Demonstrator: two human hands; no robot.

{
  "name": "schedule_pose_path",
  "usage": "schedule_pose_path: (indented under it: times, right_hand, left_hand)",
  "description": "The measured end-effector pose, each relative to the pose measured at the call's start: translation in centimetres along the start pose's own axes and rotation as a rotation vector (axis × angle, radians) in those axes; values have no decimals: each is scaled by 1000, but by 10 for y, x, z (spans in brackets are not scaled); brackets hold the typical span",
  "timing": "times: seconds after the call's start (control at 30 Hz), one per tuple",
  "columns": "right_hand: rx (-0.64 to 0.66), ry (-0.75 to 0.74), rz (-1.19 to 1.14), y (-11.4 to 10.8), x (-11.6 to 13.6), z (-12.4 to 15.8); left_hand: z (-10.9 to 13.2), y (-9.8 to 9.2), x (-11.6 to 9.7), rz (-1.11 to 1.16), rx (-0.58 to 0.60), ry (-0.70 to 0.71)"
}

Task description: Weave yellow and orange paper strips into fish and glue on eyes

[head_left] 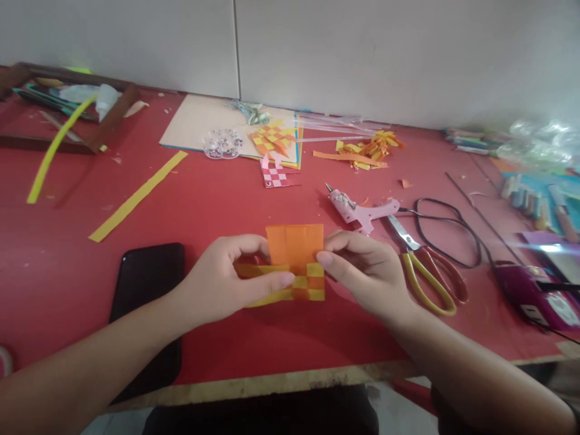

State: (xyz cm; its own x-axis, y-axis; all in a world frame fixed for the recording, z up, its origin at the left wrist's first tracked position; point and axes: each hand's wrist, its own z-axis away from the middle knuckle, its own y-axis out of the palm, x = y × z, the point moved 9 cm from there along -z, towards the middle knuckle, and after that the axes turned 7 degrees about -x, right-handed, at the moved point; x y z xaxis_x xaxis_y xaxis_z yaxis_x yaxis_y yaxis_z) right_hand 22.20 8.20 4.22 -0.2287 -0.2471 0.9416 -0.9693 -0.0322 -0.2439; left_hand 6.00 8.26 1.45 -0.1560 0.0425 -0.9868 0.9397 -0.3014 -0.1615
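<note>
Between my hands is a piece of woven paper strips (pixel 296 244), plain orange at the top and checkered yellow and orange lower down. My left hand (pixel 231 278) grips its left side, thumb across the front and fingers behind. Yellow strip ends run out to the left under that thumb. My right hand (pixel 367 275) pinches the right edge between thumb and fingers. The paper is held above the red table near its front edge. Just right of my right hand lie scissors (pixel 426 266) with yellow and red handles, and beyond them a pink glue gun (pixel 360 208).
A black phone (pixel 147 272) lies under my left forearm. Yellow strips (pixel 138 196) rest at left, near a wooden frame (pixel 97 136). At the back are a finished pink checkered fish (pixel 275 175), googly eyes (pixel 223 144) and orange scraps (pixel 378 148). A black cord (pixel 421 235) loops at right.
</note>
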Motion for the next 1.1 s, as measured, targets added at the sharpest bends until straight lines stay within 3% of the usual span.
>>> schedule_pose_path:
  times: [0.13, 0.37, 0.53, 0.73, 0.97, 1.1]
  right_hand:
    - [47, 34, -34, 6, -5, 3]
    - [163, 11, -47, 16, -5, 5]
    - [135, 50, -26, 13, -9, 2]
    - [135, 12, 185, 12, -7, 1]
    - [35, 73, 24, 6, -18, 6]
    - [47, -1, 132, 5, -13, 6]
  left_hand:
    - [-1, 6, 7, 132, 75, -81]
    - [0, 3, 5, -1, 27, -99]
    - [1, 4, 12, 70, 25, -133]
    - [0, -7, 14, 143, -102, -161]
    - [2, 0, 16, 191, -42, -167]
    - [3, 3, 11, 143, -6, -113]
